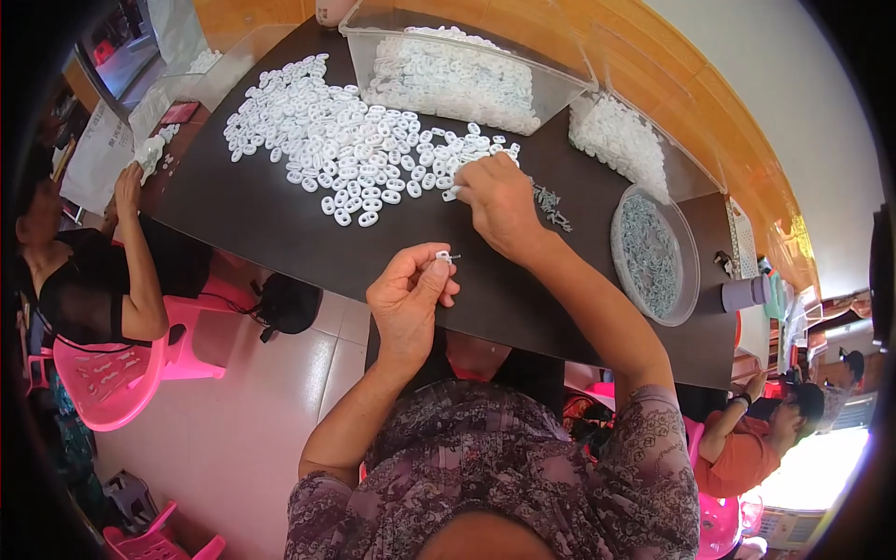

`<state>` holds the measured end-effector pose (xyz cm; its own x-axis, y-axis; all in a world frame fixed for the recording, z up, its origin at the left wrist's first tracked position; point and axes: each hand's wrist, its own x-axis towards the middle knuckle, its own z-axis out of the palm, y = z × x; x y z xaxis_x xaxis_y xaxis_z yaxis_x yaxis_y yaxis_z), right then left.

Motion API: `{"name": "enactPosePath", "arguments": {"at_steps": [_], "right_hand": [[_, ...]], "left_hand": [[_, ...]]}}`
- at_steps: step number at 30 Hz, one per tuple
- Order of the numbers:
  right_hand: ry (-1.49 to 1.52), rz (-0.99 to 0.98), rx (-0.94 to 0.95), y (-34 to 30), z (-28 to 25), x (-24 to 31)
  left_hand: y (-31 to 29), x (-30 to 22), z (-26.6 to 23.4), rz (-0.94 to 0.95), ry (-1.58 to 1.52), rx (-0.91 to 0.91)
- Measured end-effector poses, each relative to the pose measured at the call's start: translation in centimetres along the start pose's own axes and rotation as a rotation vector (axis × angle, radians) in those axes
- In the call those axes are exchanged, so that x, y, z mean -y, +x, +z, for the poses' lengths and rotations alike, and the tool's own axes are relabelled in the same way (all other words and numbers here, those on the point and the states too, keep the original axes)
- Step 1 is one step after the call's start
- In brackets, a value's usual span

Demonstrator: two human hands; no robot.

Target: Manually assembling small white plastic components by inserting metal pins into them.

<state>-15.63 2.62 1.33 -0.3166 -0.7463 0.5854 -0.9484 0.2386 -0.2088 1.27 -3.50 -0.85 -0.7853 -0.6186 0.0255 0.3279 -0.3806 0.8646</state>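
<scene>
In front of my body, my left hand is closed, pinching a small white plastic piece between thumb and forefinger. A thin metal screw sticks out of it to the right. Farther out, my right hand reaches to the near right edge of a heap of white oval two-holed plastic pieces. Its fingers are bent together at a white oval piece, partly hidden by the fingertips. Just right of that hand lies a small pile of screws on the dark table.
A clear bin of white pieces stands at the back, with another clear container beside it. At right are a round tub of screws and a purplish cup. People sit at left and right; pink chairs stand nearby.
</scene>
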Motion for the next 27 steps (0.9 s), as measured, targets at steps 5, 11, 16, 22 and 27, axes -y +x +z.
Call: {"name": "enactPosePath", "arguments": {"at_steps": [5, 11, 16, 22, 27], "right_hand": [[0.648, 0.464, 0.1, -1.7, -2.7, 1.6], [1.116, 0.75, 0.159, -3.9, -5.0, 2.7], [1.255, 0.833, 0.182, -5.1, -5.2, 3.3], [1.279, 0.833, 0.099, -5.5, -5.4, 4.2], [1.254, 0.832, 0.063, -5.7, -5.3, 4.3]], "left_hand": [[0.0, 0.0, 0.0, 0.011, -0.001, -0.004], [-0.2, -0.7, 0.3, 0.006, 0.025, 0.04], [-0.6, -1.3, 0.7, -0.028, 0.009, 0.043], [-1.0, -1.3, 1.2, -0.053, 0.009, 0.015], [-1.4, -1.3, 1.5, -0.05, 0.042, 0.032]]}}
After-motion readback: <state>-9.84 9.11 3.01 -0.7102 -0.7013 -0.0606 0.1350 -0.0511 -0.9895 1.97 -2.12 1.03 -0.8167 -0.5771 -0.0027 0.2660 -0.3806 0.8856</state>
